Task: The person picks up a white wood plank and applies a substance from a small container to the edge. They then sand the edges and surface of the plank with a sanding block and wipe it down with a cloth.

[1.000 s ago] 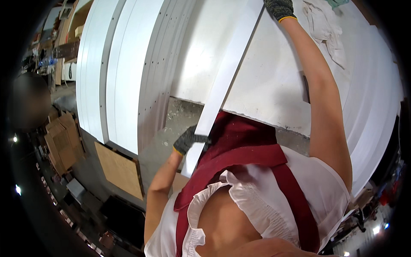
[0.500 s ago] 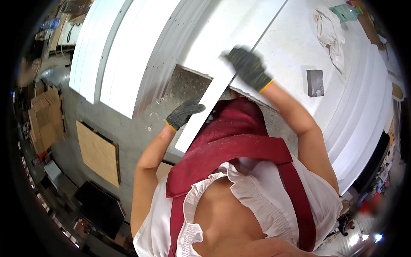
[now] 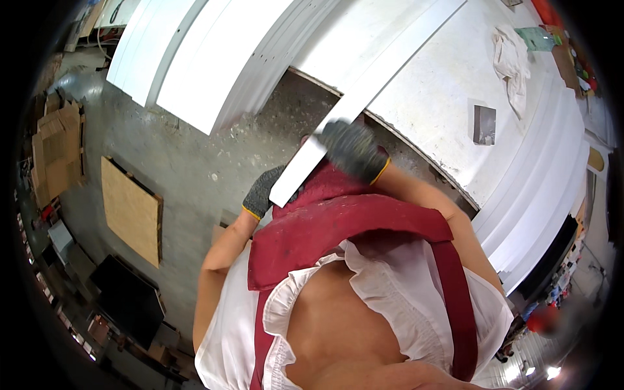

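A long, narrow white board slants from the white table down to my apron. At its near end, my gloved left hand grips it from the left side and below, with most of the fingers hidden under it. My right hand, in a dark grey glove with a yellow cuff edge, lies over the board a little farther up. Its fingers are smeared by motion, and whether something is held under them cannot be made out.
White panels are stacked at the left, more long white profiles at the right. On the white table lie a dark grey block and a white cloth. A wooden board and cardboard are on the left floor side.
My right hand has slid toward me along the board, from beyond the table's edge to near its lower end. My left hand has shifted slightly left and lower, and the view has moved a little.
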A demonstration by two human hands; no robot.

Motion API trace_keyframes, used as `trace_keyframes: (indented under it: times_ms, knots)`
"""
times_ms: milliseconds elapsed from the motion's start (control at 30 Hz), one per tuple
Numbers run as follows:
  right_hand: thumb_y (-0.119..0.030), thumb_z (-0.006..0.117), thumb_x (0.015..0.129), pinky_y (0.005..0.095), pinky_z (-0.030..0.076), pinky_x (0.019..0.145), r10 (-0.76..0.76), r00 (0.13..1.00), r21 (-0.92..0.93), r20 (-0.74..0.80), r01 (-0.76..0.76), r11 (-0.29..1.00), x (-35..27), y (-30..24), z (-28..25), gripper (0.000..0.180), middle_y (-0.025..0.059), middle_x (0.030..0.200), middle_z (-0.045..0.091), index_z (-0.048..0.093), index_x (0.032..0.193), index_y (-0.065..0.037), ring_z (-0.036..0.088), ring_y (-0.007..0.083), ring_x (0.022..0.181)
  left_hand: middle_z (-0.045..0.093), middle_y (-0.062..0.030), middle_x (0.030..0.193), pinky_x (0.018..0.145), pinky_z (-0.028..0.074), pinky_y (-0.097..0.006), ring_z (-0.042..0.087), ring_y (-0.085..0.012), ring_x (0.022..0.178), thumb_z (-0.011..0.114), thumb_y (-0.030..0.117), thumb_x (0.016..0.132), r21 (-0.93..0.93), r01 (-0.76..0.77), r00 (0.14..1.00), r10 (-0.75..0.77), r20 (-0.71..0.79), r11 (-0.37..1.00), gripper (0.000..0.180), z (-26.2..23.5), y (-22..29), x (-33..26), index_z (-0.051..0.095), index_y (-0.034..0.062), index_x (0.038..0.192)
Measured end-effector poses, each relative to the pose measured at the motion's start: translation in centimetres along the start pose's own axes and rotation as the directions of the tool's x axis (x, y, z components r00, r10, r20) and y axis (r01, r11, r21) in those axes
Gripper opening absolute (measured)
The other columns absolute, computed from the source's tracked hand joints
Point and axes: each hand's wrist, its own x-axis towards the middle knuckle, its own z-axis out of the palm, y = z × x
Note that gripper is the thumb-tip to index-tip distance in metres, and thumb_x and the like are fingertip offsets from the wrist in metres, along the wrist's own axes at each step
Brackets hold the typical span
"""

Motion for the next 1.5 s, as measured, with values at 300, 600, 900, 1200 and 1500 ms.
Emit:
trace_keyframes:
  times_ms: [300,600,900,1200,1500]
  knots:
    - [-0.025,0.055,0.098,0.0387,0.052,0.08,0.573,0.514,0.353,-0.638,-0.466,0.811,2.0,20.5,-1.0,0.021,0.0114,0.1,0.069,0.07,0.105,-0.012,0.066,0.0279,0.094,0.07,-0.014,0.098,0.071,0.056,-0.034,0.068,-0.0186,0.085,0.058,0.004,0.095,0.104,-0.176,0.984,0.17,0.059,0.979,0.038,4.9,3.9,4.2,0.054,-0.0039,0.131]
    - [-0.025,0.054,0.097,0.032,0.051,0.061,0.106,0.953,-0.011,-0.284,-0.114,0.993,-2.5,-1.8,1.4,0.022,0.007,0.077,0.059,0.069,0.108,-0.013,0.062,0.0201,0.074,0.063,-0.0239,0.121,0.082,0.057,-0.04,0.066,-0.0352,0.099,0.045,0.03,0.101,-0.216,-0.211,0.961,0.243,0.132,0.953,0.049,2.4,0.3,7.4,0.05,-0.0057,0.134]
    - [-0.03,0.064,0.09,0.0384,0.047,0.097,0.785,0.477,0.416,-0.396,-0.669,0.616,-12.1,17.6,2.0,0.036,0.0113,0.119,0.066,0.067,0.122,-0.015,0.062,0.0286,0.111,0.068,-0.0169,0.11,0.063,0.051,-0.026,0.062,-0.0159,0.073,0.07,0.021,0.083,-0.018,-0.174,0.973,0.174,0.154,0.985,0.053,5.7,3.0,4.9,0.055,-0.0072,0.126]
    - [-0.06,0.062,0.084,0.0457,0.038,0.107,0.918,0.16,0.185,-0.364,-0.953,0.24,-20.7,22.9,2.2,0.073,0.0147,0.138,0.055,0.049,0.143,-0.019,0.051,0.0323,0.128,0.056,-0.0147,0.137,0.108,0.04,-0.037,0.052,-0.0251,0.127,0.081,0.014,0.074,0.59,-0.307,0.931,0.363,0.024,0.747,0.078,6.9,4.6,5.2,0.045,0.0029,0.143]
    - [-0.036,0.069,0.083,0.0467,0.047,0.089,0.108,0.796,-0.097,-0.596,-0.204,0.974,-5.9,4.1,-1.5,0.048,0.0138,0.125,0.059,0.061,0.122,-0.009,0.059,0.0307,0.11,0.053,-0.0115,0.138,0.099,0.047,-0.036,0.058,-0.0252,0.115,0.085,0.009,0.073,0.472,-0.505,0.858,0.482,0.179,0.723,0.079,5.2,2.7,5.6,0.047,0.0063,0.142]
